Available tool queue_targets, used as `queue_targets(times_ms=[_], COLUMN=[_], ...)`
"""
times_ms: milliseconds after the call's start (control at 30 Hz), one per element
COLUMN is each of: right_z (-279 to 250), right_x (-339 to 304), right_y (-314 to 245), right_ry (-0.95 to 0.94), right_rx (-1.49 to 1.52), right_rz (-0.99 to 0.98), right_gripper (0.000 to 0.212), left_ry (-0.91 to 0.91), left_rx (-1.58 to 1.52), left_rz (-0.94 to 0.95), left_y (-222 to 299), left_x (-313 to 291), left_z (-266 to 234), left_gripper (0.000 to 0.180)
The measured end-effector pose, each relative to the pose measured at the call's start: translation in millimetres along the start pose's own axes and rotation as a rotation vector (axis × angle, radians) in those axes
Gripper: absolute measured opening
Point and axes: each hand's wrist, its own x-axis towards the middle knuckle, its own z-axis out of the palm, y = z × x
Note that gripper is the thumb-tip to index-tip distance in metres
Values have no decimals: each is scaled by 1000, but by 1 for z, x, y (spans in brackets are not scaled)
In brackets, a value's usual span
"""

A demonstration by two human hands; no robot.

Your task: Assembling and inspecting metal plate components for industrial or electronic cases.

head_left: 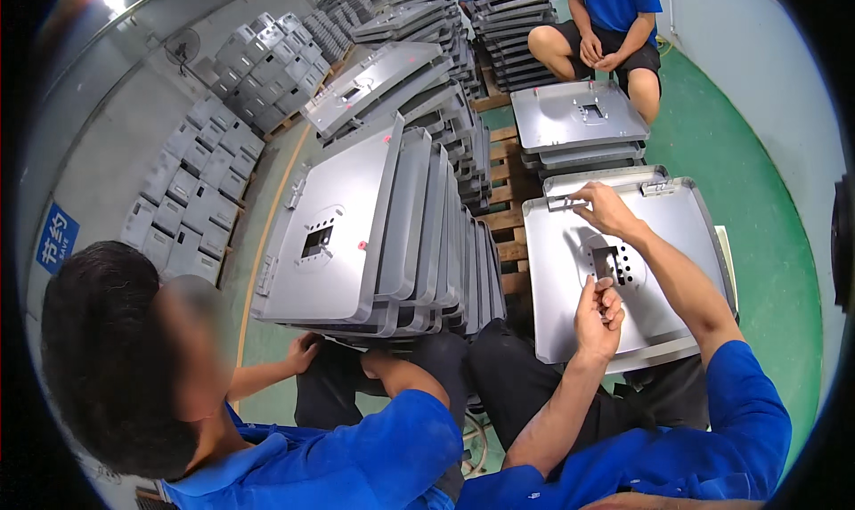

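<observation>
A silver sheet-metal panel (659,305) with a raised rim lies in front of me, over my knees. A square cut-out (607,262) with round holes beside it is in its middle. My right hand (610,212) reaches over the panel to its far left edge, with bent fingertips at a small metal bracket (563,203). A similar bracket (657,188) sits farther right along the far edge. My left hand (598,320) is above the near part of the panel, below the cut-out. Its fingers are curled and the thumb points up; anything small between them cannot be made out.
Close on my left sits a co-worker in a blue shirt (356,443), facing a tilted stack of similar panels (343,234). Another person (614,11) sits beyond a low panel stack (570,122). Wooden pallets (505,176) run between the stacks. Green floor (766,243) lies on the right.
</observation>
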Motion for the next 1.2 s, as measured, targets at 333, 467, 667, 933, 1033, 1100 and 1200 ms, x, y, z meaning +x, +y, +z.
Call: queue_targets(times_ms=[333, 467, 667, 933, 1033, 1100, 1200], right_z=[-88, -79, -65, -76, -84, -88, -79], right_x=[-114, -142, -180, -209, -216, -227, -246], right_y=[-91, -104, -93, -102, -99, -93, -85], right_ry=[-149, -235, -138, -148, -73, -10, 63], right_rx=[167, 95, -45, 16, 115, 141, 177], right_rz=[-189, -335, -341, -347, -274, -196, -87], right_gripper=[30, 27, 22, 15, 16, 17, 17], left_ry=[168, 140, 199, 134, 93, 49, 205], left_rx=[-89, 1, 77, 105, 156, 205, 315], left_rz=[94, 81, -60, -83, -67, -150, -157], left_y=[-1, 0, -25, -47, -50, -49, -63], left_x=[9, 0, -14, -31, -32, -39, -47], left_z=[-9, -2, -1, -29, -34, -36, -16], left_gripper=[54, 59, 51, 36, 32, 30, 34])
